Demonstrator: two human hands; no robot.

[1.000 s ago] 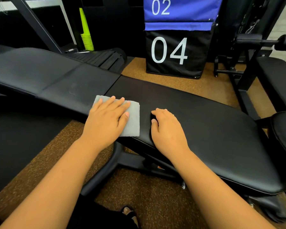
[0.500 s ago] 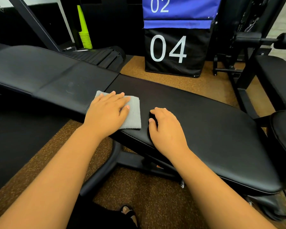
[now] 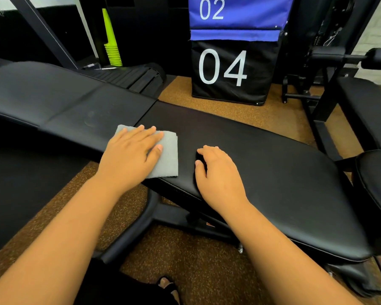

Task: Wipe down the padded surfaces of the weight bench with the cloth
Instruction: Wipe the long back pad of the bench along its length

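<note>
The scene is seen through 1 wide-angle camera worn on the head, aimed forward and steeply down. Both forearms are taken in at close range, entering from the bottom edge, with the left hand (image 3: 131, 154) and right hand (image 3: 218, 172) near mid-frame on the weight bench (image 3: 284, 172). Beyond the hands, a box marked 04 (image 3: 229, 71) is framed farther off. Straight lines are bowed toward the edges.

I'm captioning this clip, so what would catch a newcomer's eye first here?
Two bare forearms reach onto a long black weight bench. The left hand presses a folded grey cloth flat near the seam between pads, while the right hand rests beside it. Behind stands a black block marked 04, a blue block marked 02 stacked on top.
</note>
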